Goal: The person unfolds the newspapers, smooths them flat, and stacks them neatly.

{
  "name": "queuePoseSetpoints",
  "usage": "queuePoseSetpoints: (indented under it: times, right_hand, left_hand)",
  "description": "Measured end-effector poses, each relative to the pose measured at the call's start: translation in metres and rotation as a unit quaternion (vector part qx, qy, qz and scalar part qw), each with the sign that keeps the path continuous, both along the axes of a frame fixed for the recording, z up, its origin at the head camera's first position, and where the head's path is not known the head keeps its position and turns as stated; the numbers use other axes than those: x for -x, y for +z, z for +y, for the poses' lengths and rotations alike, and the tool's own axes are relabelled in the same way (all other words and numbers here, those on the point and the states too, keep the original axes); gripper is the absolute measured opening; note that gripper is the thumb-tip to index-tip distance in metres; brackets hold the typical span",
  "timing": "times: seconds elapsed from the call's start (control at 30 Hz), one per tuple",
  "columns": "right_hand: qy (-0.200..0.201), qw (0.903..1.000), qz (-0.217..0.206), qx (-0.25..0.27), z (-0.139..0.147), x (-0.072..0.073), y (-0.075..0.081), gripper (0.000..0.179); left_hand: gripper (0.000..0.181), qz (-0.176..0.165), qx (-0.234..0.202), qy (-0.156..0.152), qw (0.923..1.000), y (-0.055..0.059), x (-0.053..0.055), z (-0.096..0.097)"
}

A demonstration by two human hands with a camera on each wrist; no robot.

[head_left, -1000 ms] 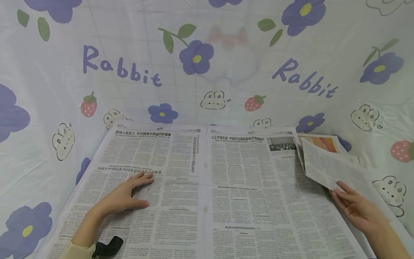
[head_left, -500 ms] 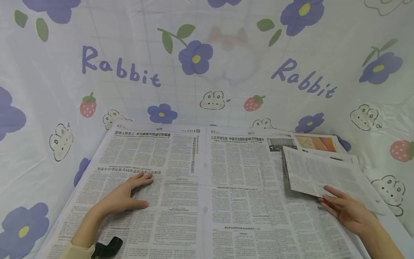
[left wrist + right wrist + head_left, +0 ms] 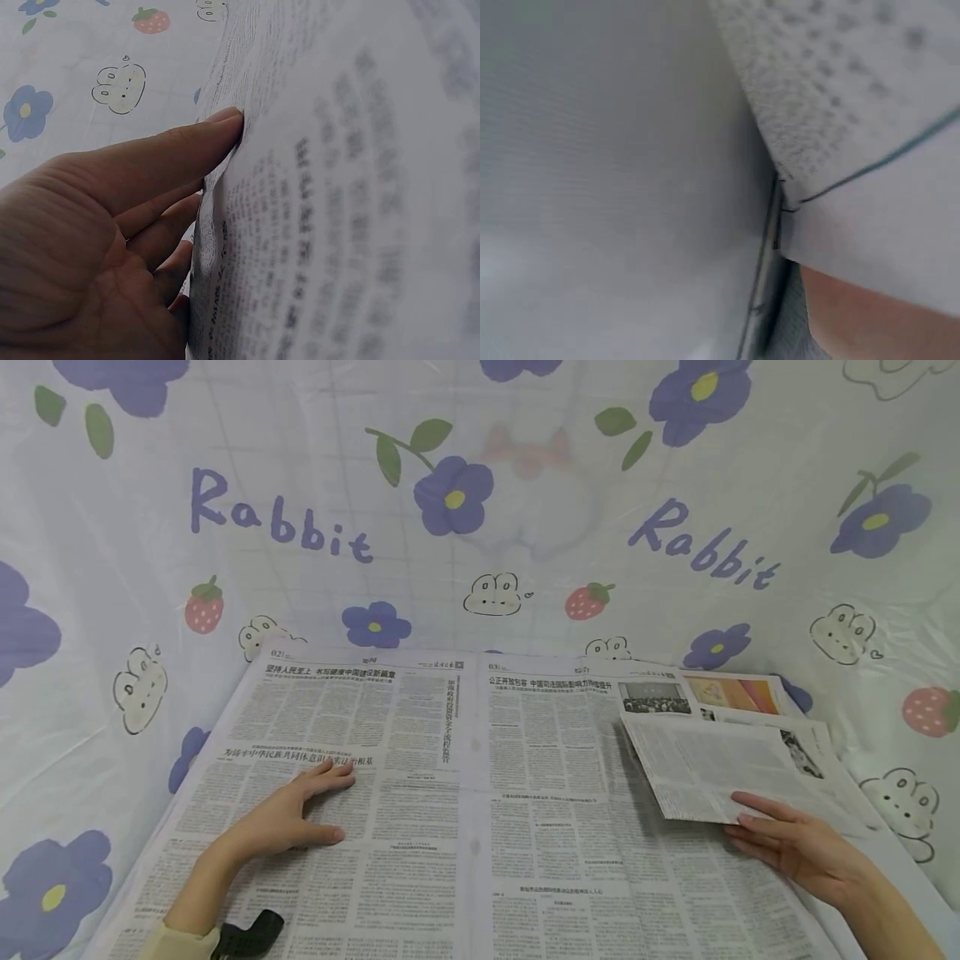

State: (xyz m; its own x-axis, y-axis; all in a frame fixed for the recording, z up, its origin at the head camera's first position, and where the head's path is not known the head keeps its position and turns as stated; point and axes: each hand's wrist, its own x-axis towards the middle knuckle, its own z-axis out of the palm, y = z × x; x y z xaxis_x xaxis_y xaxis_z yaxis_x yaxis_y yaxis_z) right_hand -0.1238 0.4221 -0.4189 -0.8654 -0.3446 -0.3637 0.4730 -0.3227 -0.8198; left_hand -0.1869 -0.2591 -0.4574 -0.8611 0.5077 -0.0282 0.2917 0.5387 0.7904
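A wide newspaper point(image 3: 420, 868) lies spread out flat. My left hand point(image 3: 288, 814) rests on its left page with the fingers and thumb apart; in the left wrist view the fingertips point(image 3: 229, 124) touch the printed sheet. On the right, my right hand point(image 3: 795, 852) pinches the lower edge of a folded newspaper point(image 3: 712, 768), thumb above and fingers beneath. This folded piece slants over the right page, and its underside is hidden. The right wrist view holds close, blurred printed paper point(image 3: 832, 90) with a bit of skin point(image 3: 862, 307) below it.
More printed paper with an orange picture point(image 3: 750, 693) lies beyond the spread page at the back right. A white cloth point(image 3: 510, 468) with flowers, rabbits and strawberries hangs behind and at both sides. A black curved strap piece point(image 3: 255, 933) sits by my left wrist.
My right hand has moved left, bringing the folded newspaper further over the right page and lower. More of the orange-pictured paper behind now shows. My left hand has stayed in place.
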Motion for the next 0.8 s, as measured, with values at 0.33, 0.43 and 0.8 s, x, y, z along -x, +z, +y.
queuePoseSetpoints:
  times: [0.33, 0.43, 0.8]
  right_hand:
    - [0.083, 0.9916, 0.039, -0.092, 0.013, 0.001, 0.033, 0.044]
    - [0.089, 0.9918, 0.043, -0.082, 0.018, 0.003, 0.039, 0.044]
    - [0.065, 0.9946, 0.045, -0.068, 0.020, 0.005, 0.037, 0.044]
  left_hand:
    - [0.080, 0.000, -0.001, -0.003, 1.0000, 0.000, 0.001, 0.000]
    - [0.080, 0.002, -0.003, -0.001, 1.0000, 0.000, 0.001, 0.000]
    - [0.079, 0.000, -0.004, -0.002, 1.0000, -0.001, 0.000, -0.001]
